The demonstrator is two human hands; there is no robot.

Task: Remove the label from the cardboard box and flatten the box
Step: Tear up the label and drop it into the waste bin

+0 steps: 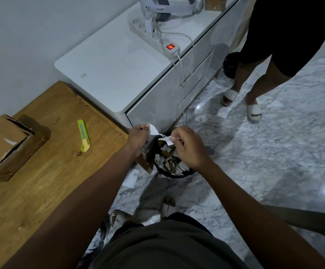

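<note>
The brown cardboard box [8, 148] stands on the wooden table [47, 183] at the far left, with a white scrap of label left on its top. Both hands hold a torn white label [155, 130] above a black waste bin [174, 174] on the floor. My left hand [138, 135] pinches one piece of it. My right hand [188, 146] pinches the other piece, and a thin strip still joins the two. The bin is full of paper and cardboard scraps.
A green and yellow utility knife [84, 135] lies on the table right of the box. A white cabinet [119, 70] with a power strip [170, 47] and cables stands behind the bin. Another person's legs [254, 84] stand at the right. A paper scrap [131, 177] lies on the marble floor.
</note>
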